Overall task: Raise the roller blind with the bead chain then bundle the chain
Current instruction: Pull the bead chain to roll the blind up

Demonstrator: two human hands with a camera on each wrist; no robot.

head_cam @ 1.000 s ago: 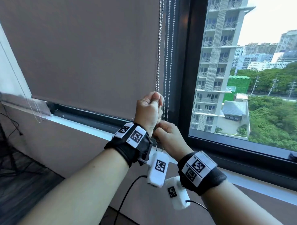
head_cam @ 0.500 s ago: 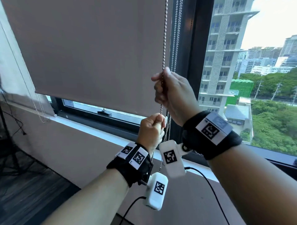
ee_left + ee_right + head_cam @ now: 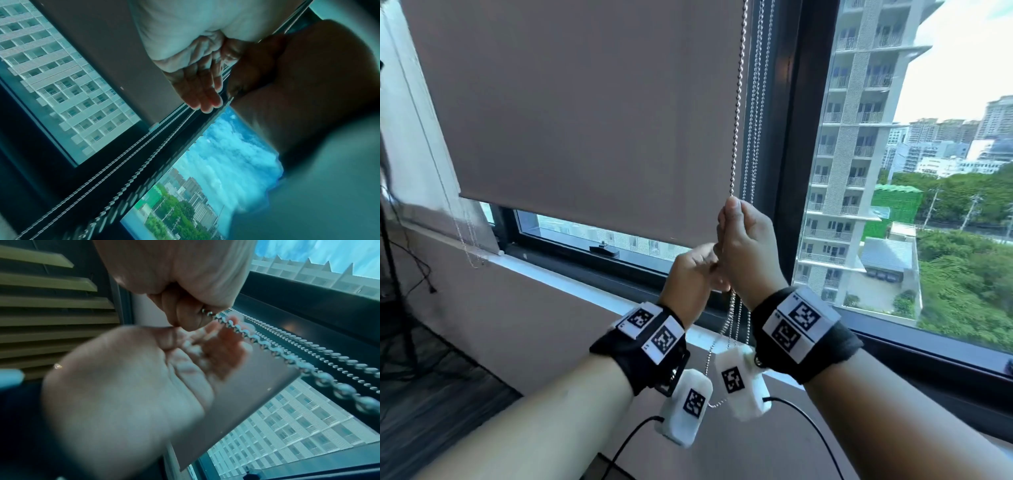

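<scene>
Raising stage, hand-over-hand pulling. The taupe fabric roller blind (image 3: 599, 113) is hanging with its bottom hem partway up the dark-framed window (image 3: 796, 137), a strip of glass showing beneath it above the pale sill (image 3: 571, 279). The silver metal bead chain (image 3: 737, 102) is running down just beside the frame's vertical bar, alongside several thinner strands of the same kind.

The right hand (image 3: 748, 253) is gripping the chain in a closed fist, with the strand entering between thumb and forefinger at the top of the fist; the right wrist view is showing the beads emerging from its curled fingers (image 3: 185, 316).

The left hand (image 3: 693, 277) is sitting just below and touching the right. In the left wrist view its fingers (image 3: 203, 95) are lying nearly straight and loose beside the strands, closed round nothing.

Below both hands, by the sill, the slack of the chain is dangling in a loop between the white wrist-camera housings (image 3: 741, 380).

Judged step: the blind is only partly raised, so pulling is not yet finished. The next move probably calls for the free left hand to take the same strand above the right fist, keeping to that strand among its neighbours. Bundling is not yet begun.
</scene>
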